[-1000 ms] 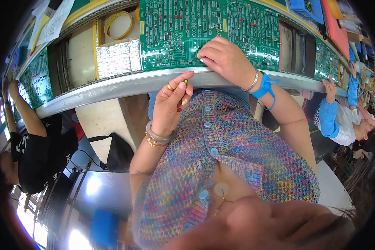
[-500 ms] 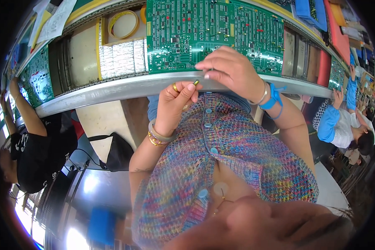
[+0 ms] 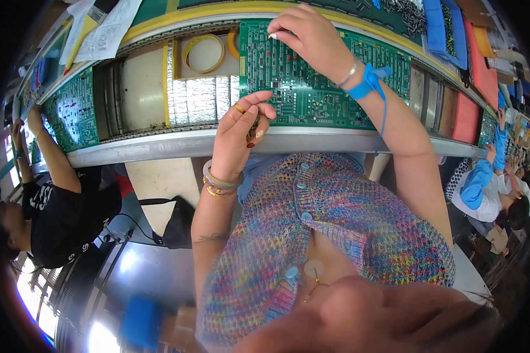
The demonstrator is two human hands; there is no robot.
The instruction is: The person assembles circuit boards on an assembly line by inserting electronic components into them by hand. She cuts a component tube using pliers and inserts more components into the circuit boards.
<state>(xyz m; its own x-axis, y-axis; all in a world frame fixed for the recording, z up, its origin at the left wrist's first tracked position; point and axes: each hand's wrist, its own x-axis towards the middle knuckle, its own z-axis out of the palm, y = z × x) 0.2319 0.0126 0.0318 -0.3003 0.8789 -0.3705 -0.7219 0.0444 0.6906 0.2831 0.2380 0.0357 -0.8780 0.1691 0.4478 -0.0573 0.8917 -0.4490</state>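
Observation:
A green circuit board (image 3: 309,106) lies across the conveyor in front of me, full of small parts, some of them red. My right hand (image 3: 311,40) is over its far left area, thumb and forefinger pinched on a tiny yellow-green electronic component (image 3: 270,36). The component's tip is close to the board; whether it touches I cannot tell. My left hand (image 3: 239,126) hovers by the board's near left corner, fingers curled round a few small dark green components, mostly hidden in the grip. A blue wrist strap (image 3: 365,82) with a cord is on my right wrist.
A metal rail (image 3: 159,141) runs along the near edge. Tape rolls (image 3: 204,53) sit in a compartment left of the board. Blue bins (image 3: 444,35) of parts stand at the far right. Another board (image 3: 70,115) is at the left, where a person in black works. More people work at right.
My right hand has moved from beside the left one, out over the board's far left part, now with a component. My left hand has shifted slightly left. The view has shifted too.

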